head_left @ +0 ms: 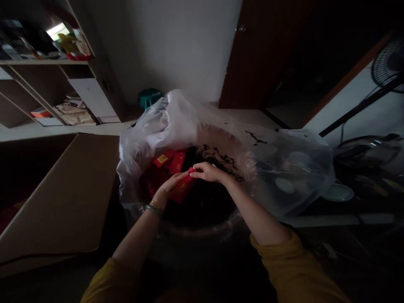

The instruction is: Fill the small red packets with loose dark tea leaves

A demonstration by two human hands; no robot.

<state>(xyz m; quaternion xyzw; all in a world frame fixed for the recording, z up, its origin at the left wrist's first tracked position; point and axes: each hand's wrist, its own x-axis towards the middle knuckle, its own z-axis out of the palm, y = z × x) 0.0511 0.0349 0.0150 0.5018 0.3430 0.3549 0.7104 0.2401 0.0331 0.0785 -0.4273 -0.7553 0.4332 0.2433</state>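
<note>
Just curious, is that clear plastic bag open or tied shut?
Open: the clear plastic bag is spread wide around dark loose leaves, with the left hand and right hand over them.

Left hand [168,188] and right hand [206,171] close together, palms down — fingertips [195,169] almost meeting, bare forearms [252,206] angled inward.

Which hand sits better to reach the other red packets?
Probably the left hand: both pinch a red packet, but the left lies nearer the loose red packets, while the right hand sits over dark tea leaves.
</note>
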